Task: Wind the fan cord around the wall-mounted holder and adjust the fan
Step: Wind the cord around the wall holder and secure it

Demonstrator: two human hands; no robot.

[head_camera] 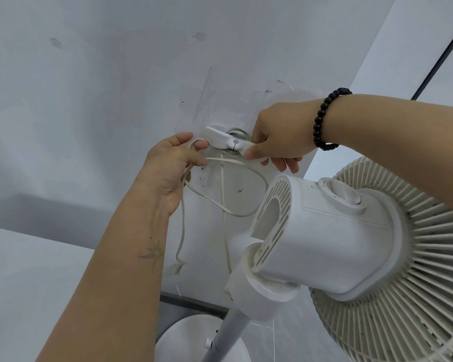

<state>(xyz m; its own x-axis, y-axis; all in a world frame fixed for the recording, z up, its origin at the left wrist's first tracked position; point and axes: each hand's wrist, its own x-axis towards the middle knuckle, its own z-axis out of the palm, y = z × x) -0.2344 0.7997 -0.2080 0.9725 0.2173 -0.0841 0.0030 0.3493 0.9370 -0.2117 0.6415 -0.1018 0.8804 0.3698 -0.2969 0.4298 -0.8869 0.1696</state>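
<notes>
A white wall-mounted holder (pixel 224 139) with a flat crossbar sticks out of the white wall, and cord turns lie wound behind the bar. My right hand (pixel 277 134) pinches the bar's right end between thumb and fingers. My left hand (pixel 173 165) is closed on a loop of the white fan cord (pixel 236 176) just left of the holder. Loose cord sags in a loop below the holder, and its plug end (pixel 178 267) dangles by my left forearm. The white pedestal fan (pixel 324 236) stands at the lower right, its motor housing facing me.
The fan's ribbed grille (pixel 413 257) fills the right edge. Its pole (pixel 228 333) and round base (pixel 183 340) are at the bottom, close to the wall. A dark strip (pixel 439 50) runs along the wall corner at upper right. A beaded bracelet (pixel 324 118) circles my right wrist.
</notes>
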